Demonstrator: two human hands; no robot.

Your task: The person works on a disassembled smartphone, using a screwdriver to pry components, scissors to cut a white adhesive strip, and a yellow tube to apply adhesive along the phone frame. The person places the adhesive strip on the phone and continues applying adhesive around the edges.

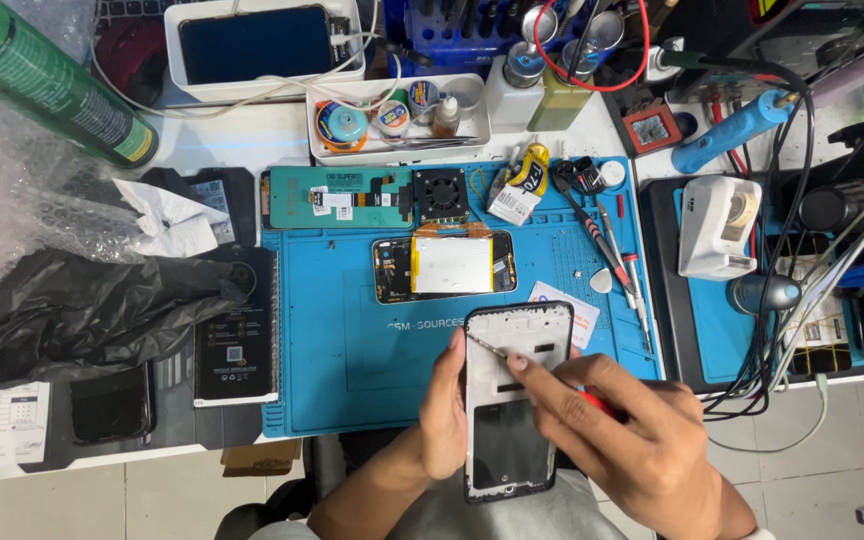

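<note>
My left hand [442, 415] grips the left edge of a black phone frame [512, 440] held upright over the near edge of the blue work mat [352, 340]. My right hand [617, 430] holds a thin metal tool with a red handle [489, 347]; its tip touches the upper left inside of the frame. On the mat behind lies an opened phone body with a white battery [444, 266]. Farther back lie a green screen panel [337, 195] and a small black fan [440, 193].
Screwdrivers and tweezers [612, 250] lie on the mat's right side. A white tray of small jars [397, 120] stands behind. A black plastic bag [82, 300] and bubble wrap [12, 190] cover the left. A white device [717, 225] and tangled cables [802, 300] crowd the right.
</note>
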